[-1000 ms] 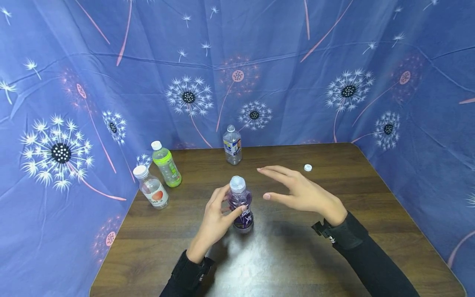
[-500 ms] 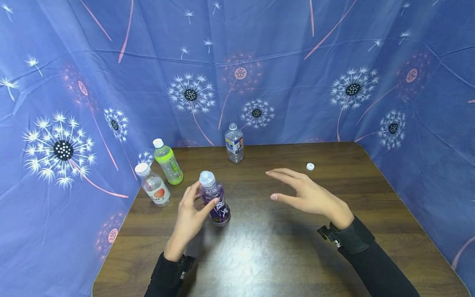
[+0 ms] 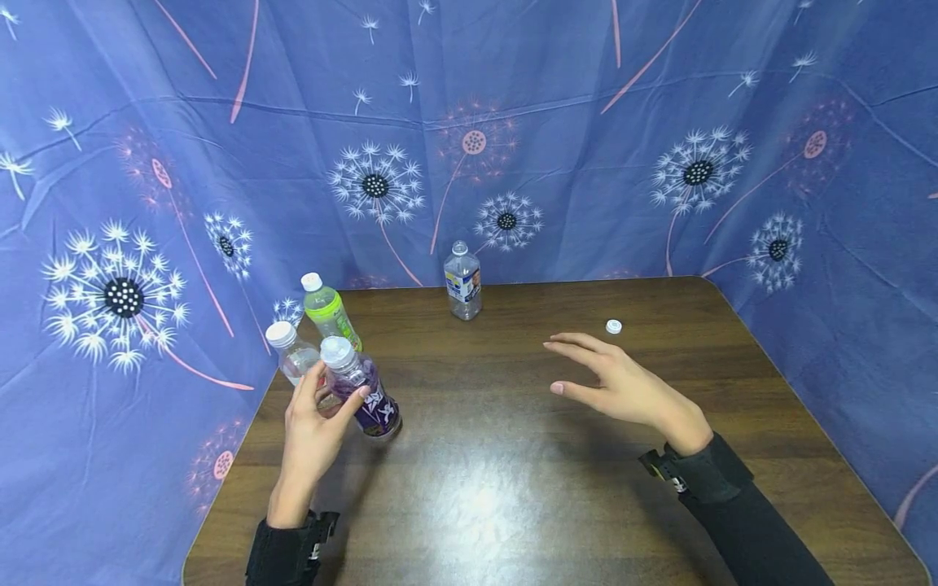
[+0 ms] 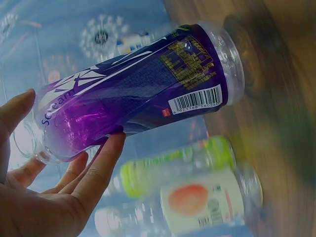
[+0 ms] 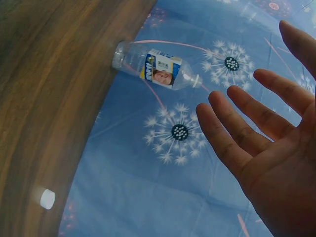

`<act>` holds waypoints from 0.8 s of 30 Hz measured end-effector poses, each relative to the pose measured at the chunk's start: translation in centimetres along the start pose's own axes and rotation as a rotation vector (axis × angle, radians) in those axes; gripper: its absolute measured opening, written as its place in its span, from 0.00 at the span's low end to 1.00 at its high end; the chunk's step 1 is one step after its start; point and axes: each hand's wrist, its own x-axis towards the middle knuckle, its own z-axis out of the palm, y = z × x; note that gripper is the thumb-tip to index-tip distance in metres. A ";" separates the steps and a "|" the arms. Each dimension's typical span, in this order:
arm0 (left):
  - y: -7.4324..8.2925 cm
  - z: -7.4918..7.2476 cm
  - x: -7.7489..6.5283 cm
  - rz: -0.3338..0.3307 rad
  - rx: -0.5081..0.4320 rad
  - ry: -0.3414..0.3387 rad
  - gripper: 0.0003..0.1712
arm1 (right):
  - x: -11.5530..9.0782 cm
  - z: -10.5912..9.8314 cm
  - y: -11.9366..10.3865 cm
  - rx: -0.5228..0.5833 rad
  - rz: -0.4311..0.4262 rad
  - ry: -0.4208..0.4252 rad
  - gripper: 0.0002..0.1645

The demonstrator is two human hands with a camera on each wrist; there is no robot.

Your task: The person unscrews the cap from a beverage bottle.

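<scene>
My left hand (image 3: 311,439) grips a purple-labelled plastic bottle (image 3: 370,399) round its upper part, thumb on one side and fingers on the other. The bottle has a white cap (image 3: 337,352) and tilts a little, its base close over the table. Just behind it, partly hidden, stands a clear bottle with a peach label (image 4: 200,202). A green-labelled bottle (image 3: 331,313) stands beyond that one. My right hand (image 3: 623,387) hovers over the table with fingers spread and holds nothing. Nearest to it lies a loose white cap (image 3: 614,326).
A clear, uncapped bottle with a blue and yellow label (image 3: 463,285) stands at the back of the wooden table (image 3: 484,488). A blue dandelion-print cloth (image 3: 586,163) hangs along the back and both sides.
My left hand has carried the purple-labelled bottle leftward from the middle of the table to in front of the peach-labelled bottle. The right hand has drifted slightly right, still with its fingers extended.
</scene>
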 end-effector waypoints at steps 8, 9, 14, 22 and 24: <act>-2.0 -3.3 0.4 -0.032 0.031 0.113 0.40 | -0.9 -0.1 0.9 -0.002 0.009 0.015 0.36; -2.2 -3.6 0.5 -0.040 0.031 0.117 0.40 | -1.1 -0.1 1.0 -0.006 0.012 0.022 0.36; -2.8 -5.1 1.0 -0.096 0.036 0.121 0.41 | -2.0 -0.3 1.8 -0.026 0.050 0.041 0.36; -4.3 -7.4 1.1 -0.166 0.079 0.162 0.42 | -2.8 -0.4 2.1 -0.016 0.076 0.033 0.36; -4.7 -7.7 1.0 -0.174 0.097 0.175 0.41 | -3.0 -0.3 2.2 -0.012 0.079 0.036 0.36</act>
